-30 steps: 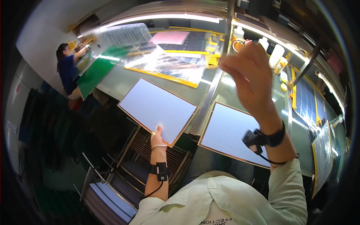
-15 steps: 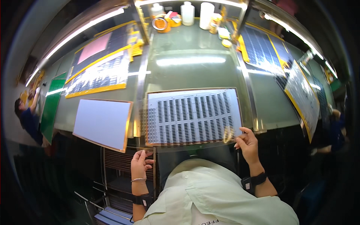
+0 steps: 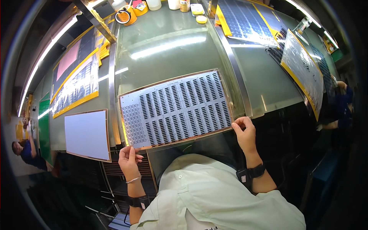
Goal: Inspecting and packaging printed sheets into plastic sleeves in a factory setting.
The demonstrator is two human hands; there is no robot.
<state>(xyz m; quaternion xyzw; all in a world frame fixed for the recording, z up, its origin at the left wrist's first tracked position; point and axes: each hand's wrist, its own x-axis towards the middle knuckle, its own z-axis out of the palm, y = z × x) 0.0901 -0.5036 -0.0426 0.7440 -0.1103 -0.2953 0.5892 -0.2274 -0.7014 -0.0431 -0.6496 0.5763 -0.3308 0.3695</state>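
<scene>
Factory assembly workstation: long grey-green glass-topped bench with metal rails, thin white patterned circuit sheets, yellow-bordered dark panels, rolls of tape, wrist-strapped workers in pale uniform shirts.

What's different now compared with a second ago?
A second ago the right hand was raised high and the left hand rested by the blank white sheet. Now both hands hold the near edge of a thin white sheet patterned with dark bars. The blank sheet stays at the left.
</scene>
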